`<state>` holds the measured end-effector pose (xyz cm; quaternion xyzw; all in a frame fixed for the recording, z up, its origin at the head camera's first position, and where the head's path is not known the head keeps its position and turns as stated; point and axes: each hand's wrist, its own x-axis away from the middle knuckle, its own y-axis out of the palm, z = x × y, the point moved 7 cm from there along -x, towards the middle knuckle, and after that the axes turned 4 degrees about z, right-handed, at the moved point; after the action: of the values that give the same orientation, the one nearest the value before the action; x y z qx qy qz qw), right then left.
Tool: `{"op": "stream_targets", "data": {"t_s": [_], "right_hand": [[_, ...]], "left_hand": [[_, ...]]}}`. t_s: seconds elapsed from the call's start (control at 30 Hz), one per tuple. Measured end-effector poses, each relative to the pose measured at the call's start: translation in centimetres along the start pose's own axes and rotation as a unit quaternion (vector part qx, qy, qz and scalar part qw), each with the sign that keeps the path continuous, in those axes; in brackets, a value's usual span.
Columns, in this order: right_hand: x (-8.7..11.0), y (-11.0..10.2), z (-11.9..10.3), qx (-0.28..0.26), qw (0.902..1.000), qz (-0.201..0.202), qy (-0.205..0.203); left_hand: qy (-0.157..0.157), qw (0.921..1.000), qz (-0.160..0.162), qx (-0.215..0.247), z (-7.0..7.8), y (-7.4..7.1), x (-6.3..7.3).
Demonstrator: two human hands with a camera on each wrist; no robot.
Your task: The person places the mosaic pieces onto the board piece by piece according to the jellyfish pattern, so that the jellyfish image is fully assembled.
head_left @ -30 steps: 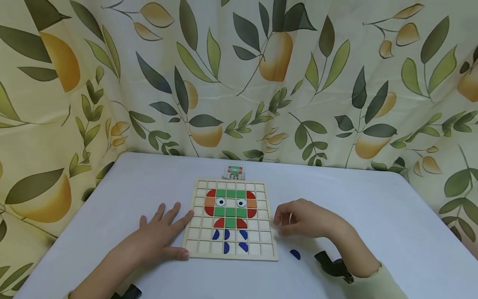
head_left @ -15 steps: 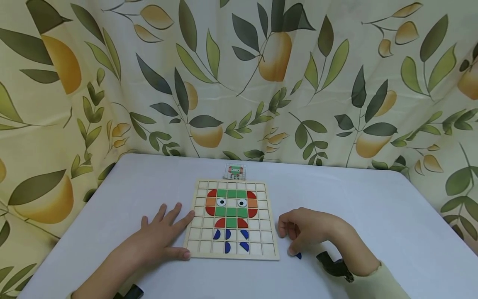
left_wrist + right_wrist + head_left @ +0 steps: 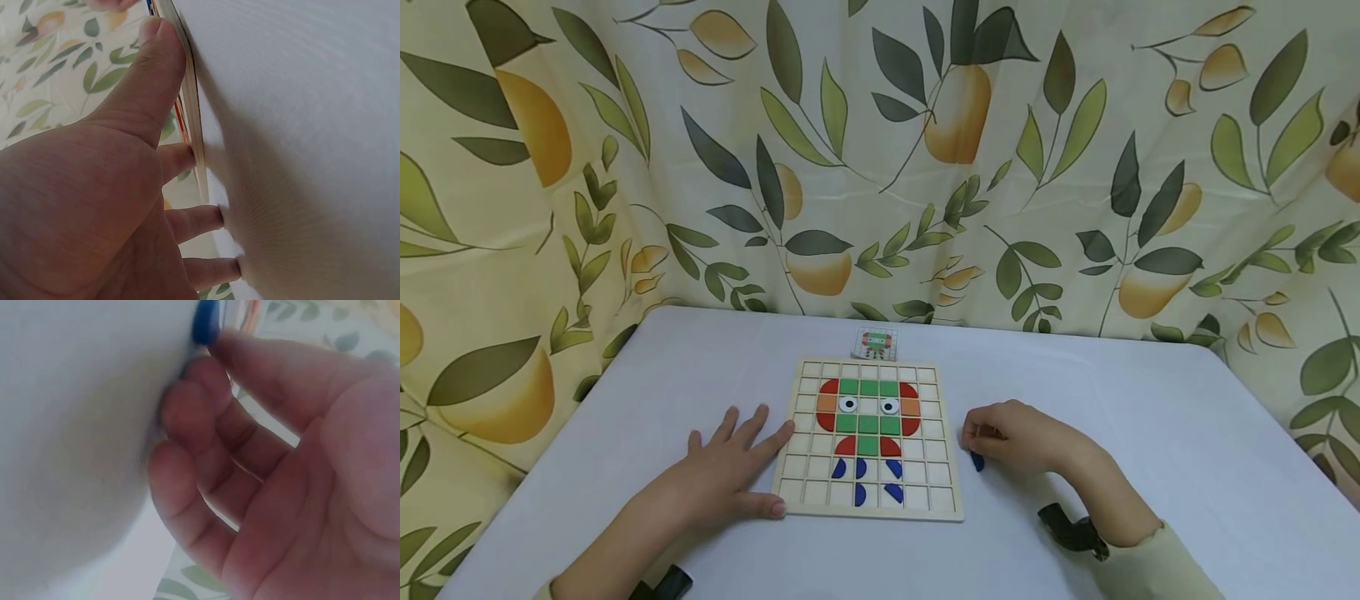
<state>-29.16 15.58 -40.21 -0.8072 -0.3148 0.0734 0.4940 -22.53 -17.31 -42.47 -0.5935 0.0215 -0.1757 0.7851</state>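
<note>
My right hand [image 3: 1026, 437] is beside the right edge of a wooden grid board [image 3: 957, 507], fingers curled. It pinches a blue half-circle piece [image 3: 977, 461] between thumb and fingertips. In the right wrist view the blue piece [image 3: 206, 322] shows at the thumb tip, close over the white tabletop. My left hand [image 3: 715, 471] lies with fingers spread at the board's left side. Its thumb and index finger touch the frame; the other fingertips rest on the table. Green, red and orange pieces, two eye pieces and several blue pieces [image 3: 861, 495] form a figure on the board.
A small card [image 3: 875, 343] picturing a similar figure lies just behind the board. The white table [image 3: 1075, 392] backs onto a curtain [image 3: 895, 167] printed with fruit and leaves. Black straps [image 3: 1072, 531] sit at both wrists.
The right hand came down onto the blue half-circle piece lying right of the board, then moved it away from the person, closer to the board's edge. The left hand has kept its place.
</note>
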Motion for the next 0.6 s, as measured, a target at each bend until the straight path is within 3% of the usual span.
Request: {"op": "stream_targets", "data": {"t_s": [0.23,0.6], "right_hand": [[0.1,0.2,0.3,-0.035,0.9992,-0.01,0.016],[-0.3,-0.1,-0.9,-0.036,0.9981,0.026,-0.044]], "left_hand": [[-0.007,1.0,-0.005,0.001,0.0,0.0,-0.1],[-0.011,0.9999,-0.002,-0.001,0.2,0.0,0.0]]}}
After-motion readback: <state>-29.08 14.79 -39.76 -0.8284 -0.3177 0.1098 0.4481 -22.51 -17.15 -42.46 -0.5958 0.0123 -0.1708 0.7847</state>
